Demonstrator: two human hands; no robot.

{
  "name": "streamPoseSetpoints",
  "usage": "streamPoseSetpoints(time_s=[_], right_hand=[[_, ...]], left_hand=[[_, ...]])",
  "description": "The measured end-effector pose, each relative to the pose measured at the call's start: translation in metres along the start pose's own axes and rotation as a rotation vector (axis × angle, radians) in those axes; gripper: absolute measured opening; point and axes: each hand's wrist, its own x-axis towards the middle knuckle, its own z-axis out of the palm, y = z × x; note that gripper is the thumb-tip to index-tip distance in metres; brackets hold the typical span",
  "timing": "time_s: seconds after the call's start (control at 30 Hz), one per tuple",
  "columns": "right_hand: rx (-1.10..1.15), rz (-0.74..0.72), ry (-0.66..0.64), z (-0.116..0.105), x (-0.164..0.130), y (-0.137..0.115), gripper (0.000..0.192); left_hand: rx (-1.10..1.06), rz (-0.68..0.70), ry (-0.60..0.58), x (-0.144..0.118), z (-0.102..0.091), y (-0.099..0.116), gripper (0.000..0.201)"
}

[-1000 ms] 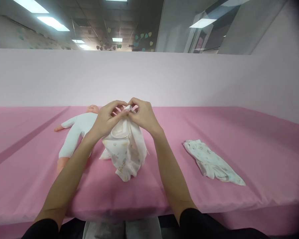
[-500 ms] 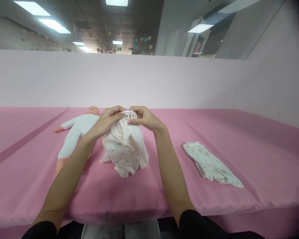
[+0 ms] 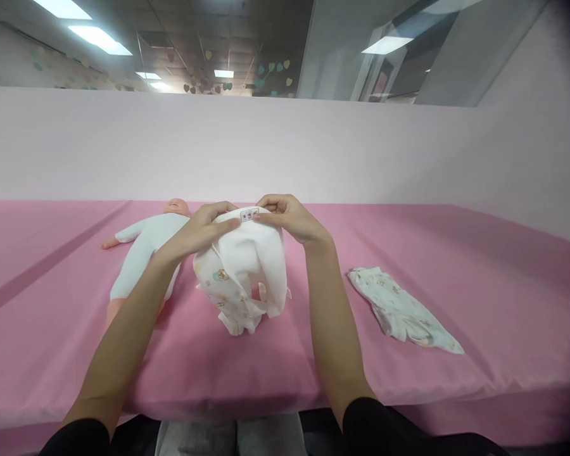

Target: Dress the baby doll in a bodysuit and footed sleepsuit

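A small white baby garment [image 3: 247,253] with a faint pastel print hangs from both hands, its lower folds near or on the pink cover. My left hand [image 3: 202,229] pinches its upper edge, thumb in front, just left of a small printed label [image 3: 249,215]. On the label's other side my right hand [image 3: 297,218] grips the same edge, its thumb by the label. Part of the inside shows through the opening below. Left of the garment lies a baby doll [image 3: 154,237] in a white suit, partly covered by my left forearm.
A folded printed baby garment [image 3: 403,310] lies to the right on the pink-covered table [image 3: 503,316]. Behind it stands a white wall [image 3: 285,149] with windows above. The table's front edge runs close to my lap.
My right hand has moved slightly right and up. The garment's upper edge is spread wider, and more of its inside shows. The doll and the folded garment stay in place.
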Motion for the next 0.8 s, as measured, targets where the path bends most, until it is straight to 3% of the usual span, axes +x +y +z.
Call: streamPoseSetpoints(time_s=[0.1,0.27,0.33,0.53,0.7,0.8], right_hand=[[-0.111,-0.004,0.13,0.0,0.001,0.001,0.022],[-0.273,0.036,0.27,-0.01,0.003,0.01,0.021],[-0.301,0.092,0.251,-0.018,0.001,0.013,0.022],[-0.369,0.262,0.023,-0.05,-0.016,0.018,0.03],[-0.539,0.393,0.03,-0.067,-0.026,0.027,0.015],[-0.633,0.503,0.095,-0.071,-0.025,0.033,0.019]], left_hand=[[0.304,0.006,0.029,0.002,-0.005,-0.013,0.025],[0.599,-0.059,0.238,0.011,-0.012,-0.047,0.035],[0.6,-0.093,0.31,0.012,-0.017,-0.055,0.039],[0.459,-0.104,0.486,0.012,-0.031,-0.065,0.04],[0.377,-0.081,0.581,0.013,-0.036,-0.07,0.038],[0.335,-0.057,0.608,0.014,-0.035,-0.068,0.036]])
